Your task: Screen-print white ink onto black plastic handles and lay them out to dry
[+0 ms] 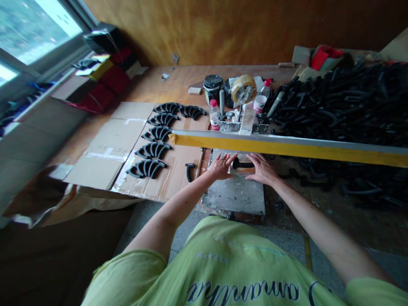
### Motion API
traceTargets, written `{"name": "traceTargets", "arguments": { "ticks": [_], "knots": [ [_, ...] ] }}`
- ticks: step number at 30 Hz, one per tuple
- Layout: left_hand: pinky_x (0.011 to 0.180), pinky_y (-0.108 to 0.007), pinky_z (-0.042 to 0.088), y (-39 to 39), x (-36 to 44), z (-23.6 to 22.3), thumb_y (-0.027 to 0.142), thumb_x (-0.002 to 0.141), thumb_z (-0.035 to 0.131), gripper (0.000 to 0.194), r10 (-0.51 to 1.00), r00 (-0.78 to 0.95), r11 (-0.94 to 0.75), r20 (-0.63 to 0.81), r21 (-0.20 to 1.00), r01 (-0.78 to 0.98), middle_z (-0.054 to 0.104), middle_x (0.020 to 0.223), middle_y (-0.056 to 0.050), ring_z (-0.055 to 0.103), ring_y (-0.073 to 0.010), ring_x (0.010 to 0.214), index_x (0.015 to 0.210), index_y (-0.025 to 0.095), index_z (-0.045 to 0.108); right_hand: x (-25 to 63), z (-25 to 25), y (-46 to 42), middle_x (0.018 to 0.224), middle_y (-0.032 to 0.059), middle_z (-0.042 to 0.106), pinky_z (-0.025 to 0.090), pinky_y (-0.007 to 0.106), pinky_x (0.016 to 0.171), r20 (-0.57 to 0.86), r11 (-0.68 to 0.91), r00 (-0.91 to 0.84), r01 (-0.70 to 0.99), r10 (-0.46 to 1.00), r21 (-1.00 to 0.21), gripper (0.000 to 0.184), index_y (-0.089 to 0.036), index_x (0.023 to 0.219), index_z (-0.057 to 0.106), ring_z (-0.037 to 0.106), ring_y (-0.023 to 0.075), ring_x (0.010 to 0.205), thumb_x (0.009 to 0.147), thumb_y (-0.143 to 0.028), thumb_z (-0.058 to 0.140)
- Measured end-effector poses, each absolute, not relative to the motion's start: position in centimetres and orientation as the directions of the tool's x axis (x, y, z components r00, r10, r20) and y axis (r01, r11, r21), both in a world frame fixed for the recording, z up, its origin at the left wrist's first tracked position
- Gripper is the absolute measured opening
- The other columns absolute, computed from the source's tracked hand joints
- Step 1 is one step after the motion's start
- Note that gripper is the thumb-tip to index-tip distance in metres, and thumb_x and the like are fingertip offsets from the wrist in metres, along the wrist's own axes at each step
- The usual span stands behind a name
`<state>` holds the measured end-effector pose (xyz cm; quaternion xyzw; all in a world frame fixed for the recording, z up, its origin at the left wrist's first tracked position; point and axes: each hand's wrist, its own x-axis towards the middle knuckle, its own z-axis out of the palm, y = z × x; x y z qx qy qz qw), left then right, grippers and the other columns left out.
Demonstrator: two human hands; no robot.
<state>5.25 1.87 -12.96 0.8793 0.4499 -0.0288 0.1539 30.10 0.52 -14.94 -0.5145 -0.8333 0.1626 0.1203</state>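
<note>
A black curved handle (244,164) lies crosswise on a small fixture above a grey metal plate (236,197). At its left end is my left hand (222,166), fingers stretched out and thumb apart. My right hand (262,171) is spread in the same way at the other end. Whether the fingertips touch the handle I cannot tell. Another black handle (189,172) rests by itself on the cardboard to the left of the plate.
A long yellow bar (287,146) crosses just beyond my hands. Rows of black handles (153,150) lie on cardboard (172,187) at left, and a large heap of black parts (347,102) fills the right. Behind the bar stand a red-capped bottle (214,115), a tub (213,87) and a tape roll (244,89).
</note>
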Motion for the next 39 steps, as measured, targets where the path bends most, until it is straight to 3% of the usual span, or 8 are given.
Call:
{"name": "traceTargets", "arguments": {
  "ticks": [12, 17, 23, 28, 31, 34, 39],
  "knots": [
    [0.116, -0.054, 0.014, 1.1, 5.3, -12.7, 0.044, 0.077, 0.066, 0.102, 0.792, 0.559, -0.514, -0.244, 0.228, 0.827, 0.033, 0.153, -0.018, 0.027, -0.0290, 0.143, 0.154, 0.018, 0.004, 29.9, -14.3, 0.3, 0.146, 0.0141, 0.042, 0.030, 0.049, 0.114, 0.059, 0.424, -0.440, 0.808, 0.896, -0.408, 0.104, -0.019, 0.148, 0.031, 0.031, 0.0322, 0.139, 0.060, -0.044, 0.082],
    [0.115, -0.052, 0.019, 0.8, 4.9, -13.7, 0.046, 0.076, 0.066, 0.104, 0.834, 0.529, -0.469, -0.159, 0.303, 0.830, 0.035, 0.153, -0.015, 0.027, -0.0307, 0.143, 0.154, 0.019, 0.003, 30.4, -14.7, 0.5, 0.151, 0.0145, 0.036, 0.027, 0.051, 0.115, 0.027, 0.439, -0.467, 0.808, 0.884, -0.392, 0.109, -0.022, 0.150, 0.025, 0.028, 0.0327, 0.141, 0.061, -0.049, 0.080],
    [0.115, -0.050, 0.023, 2.5, 4.5, -14.2, 0.055, 0.064, 0.075, 0.117, 0.799, 0.598, -0.545, -0.072, 0.333, 0.769, 0.028, 0.155, -0.017, 0.021, -0.0346, 0.145, 0.154, 0.018, 0.010, 31.3, -15.2, 0.7, 0.155, 0.0120, 0.029, 0.022, 0.052, 0.116, 0.009, 0.471, -0.503, 0.802, 0.864, -0.367, 0.110, -0.025, 0.151, 0.024, 0.022, 0.0317, 0.144, 0.060, -0.053, 0.080],
    [0.114, -0.045, 0.028, 4.7, 4.7, -14.2, 0.052, 0.054, 0.082, 0.120, 0.714, 0.697, -0.639, -0.056, 0.352, 0.683, 0.041, 0.147, -0.019, 0.036, -0.0318, 0.138, 0.150, 0.015, 0.022, 31.0, -14.6, 1.0, 0.149, 0.0139, 0.037, 0.028, 0.049, 0.114, 0.023, 0.489, -0.515, 0.798, 0.857, -0.352, 0.108, -0.022, 0.148, 0.030, 0.033, 0.0326, 0.138, 0.058, -0.053, 0.081],
    [0.112, -0.042, 0.033, 5.5, 4.8, -14.2, 0.052, 0.052, 0.083, 0.112, 0.703, 0.704, -0.638, -0.098, 0.352, 0.685, 0.045, 0.144, -0.016, 0.039, -0.0320, 0.136, 0.147, 0.019, 0.033, 30.9, -14.6, 1.2, 0.143, 0.0131, 0.046, 0.033, 0.051, 0.110, -0.044, 0.453, -0.500, 0.815, 0.865, -0.361, 0.105, -0.024, 0.146, 0.033, 0.040, 0.0351, 0.133, 0.058, -0.055, 0.080],
    [0.110, -0.047, 0.033, 5.8, 5.1, -14.1, 0.051, 0.051, 0.083, 0.107, 0.704, 0.685, -0.615, -0.190, 0.319, 0.721, 0.050, 0.140, -0.011, 0.042, -0.0341, 0.132, 0.145, 0.026, 0.037, 30.9, -14.9, 1.3, 0.141, 0.0125, 0.048, 0.037, 0.051, 0.108, -0.109, 0.397, -0.470, 0.831, 0.876, -0.389, 0.099, -0.024, 0.143, 0.037, 0.044, 0.0354, 0.130, 0.059, -0.056, 0.079],
    [0.111, -0.051, 0.030, 5.7, 5.2, -14.3, 0.053, 0.052, 0.082, 0.104, 0.704, 0.673, -0.619, -0.229, 0.267, 0.739, 0.047, 0.143, -0.011, 0.037, -0.0360, 0.136, 0.143, 0.027, 0.039, 31.0, -14.6, 1.8, 0.145, 0.0120, 0.044, 0.032, 0.052, 0.111, -0.158, 0.385, -0.478, 0.829, 0.864, -0.405, 0.103, -0.024, 0.144, 0.037, 0.038, 0.0363, 0.135, 0.057, -0.055, 0.081]
  ]
}}
